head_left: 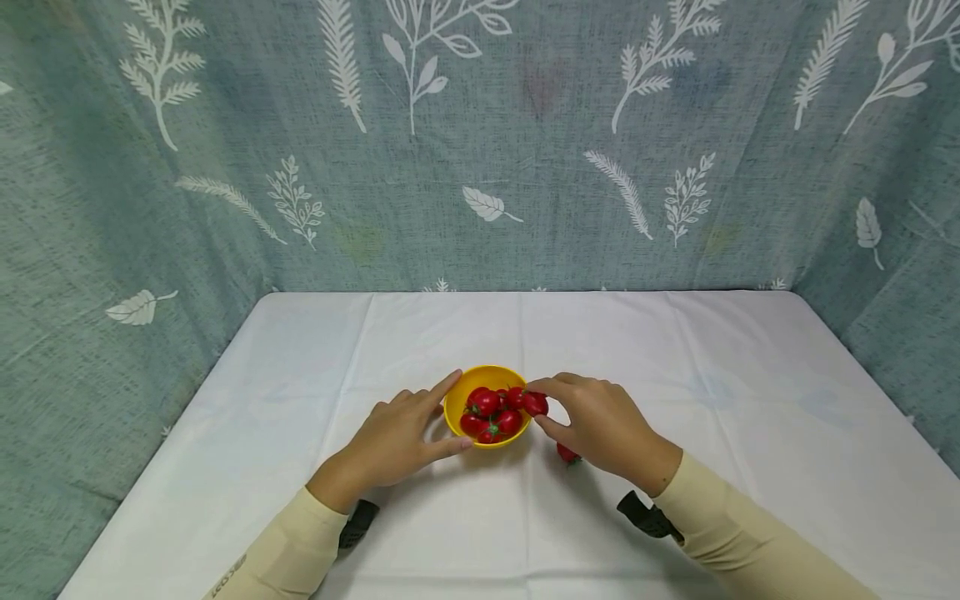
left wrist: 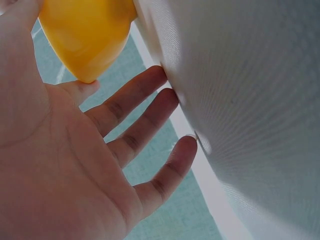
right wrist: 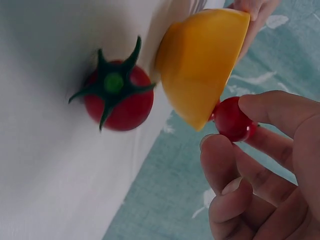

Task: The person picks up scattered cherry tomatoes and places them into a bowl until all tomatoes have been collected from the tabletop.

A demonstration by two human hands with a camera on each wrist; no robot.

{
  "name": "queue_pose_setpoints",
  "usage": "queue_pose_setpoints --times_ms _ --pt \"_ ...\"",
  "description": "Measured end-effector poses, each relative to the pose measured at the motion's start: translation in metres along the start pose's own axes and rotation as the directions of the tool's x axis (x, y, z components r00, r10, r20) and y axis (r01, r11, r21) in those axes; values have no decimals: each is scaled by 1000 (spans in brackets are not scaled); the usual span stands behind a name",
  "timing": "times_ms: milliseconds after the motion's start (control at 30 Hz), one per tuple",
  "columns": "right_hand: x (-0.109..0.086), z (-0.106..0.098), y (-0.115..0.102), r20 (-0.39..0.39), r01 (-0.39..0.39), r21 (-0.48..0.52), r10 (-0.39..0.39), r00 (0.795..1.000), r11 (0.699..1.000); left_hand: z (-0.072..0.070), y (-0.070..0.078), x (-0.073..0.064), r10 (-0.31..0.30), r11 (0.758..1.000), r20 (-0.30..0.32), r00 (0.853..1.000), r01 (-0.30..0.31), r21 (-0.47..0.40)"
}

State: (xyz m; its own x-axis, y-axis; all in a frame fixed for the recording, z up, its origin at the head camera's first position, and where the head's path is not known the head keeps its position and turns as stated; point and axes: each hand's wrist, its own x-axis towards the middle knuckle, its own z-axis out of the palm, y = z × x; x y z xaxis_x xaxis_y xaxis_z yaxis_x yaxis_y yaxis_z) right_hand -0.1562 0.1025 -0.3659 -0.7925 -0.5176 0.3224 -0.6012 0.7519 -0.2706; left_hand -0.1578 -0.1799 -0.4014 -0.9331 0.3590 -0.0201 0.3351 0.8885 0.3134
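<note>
A yellow bowl (head_left: 489, 372) heaped with small red cherry tomatoes (head_left: 487, 403) stands on the white-covered table. My left hand (head_left: 397, 437) holds the bowl from its left side, thumb and index finger at the rim; its other fingers spread out, tips by the cloth in the left wrist view. At the bowl's right rim, my right hand (head_left: 603, 421) pinches a cherry tomato (right wrist: 233, 119) between thumb and fingertips. Another tomato (right wrist: 119, 97) with a green star-shaped calyx lies on the cloth, partly covered by the right hand in the head view.
White cloth (head_left: 420, 550) with fold lines covers the table. A grey-green curtain with white leaf prints (head_left: 480, 167) stands behind it and along both sides. Dark wrist straps (head_left: 651, 515) show below the cream sleeves.
</note>
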Motion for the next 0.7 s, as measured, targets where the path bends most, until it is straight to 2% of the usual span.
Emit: queue_pose_setpoints --times_ms 300,700 --pt "3 5 -8 18 24 0 -24 1000 1000 0 -1 -1 6 1000 -5 1000 -6 -1" --pt "7 12 -14 57 -16 -8 16 998 1000 -1 0 -1 6 1000 1 1000 -6 1"
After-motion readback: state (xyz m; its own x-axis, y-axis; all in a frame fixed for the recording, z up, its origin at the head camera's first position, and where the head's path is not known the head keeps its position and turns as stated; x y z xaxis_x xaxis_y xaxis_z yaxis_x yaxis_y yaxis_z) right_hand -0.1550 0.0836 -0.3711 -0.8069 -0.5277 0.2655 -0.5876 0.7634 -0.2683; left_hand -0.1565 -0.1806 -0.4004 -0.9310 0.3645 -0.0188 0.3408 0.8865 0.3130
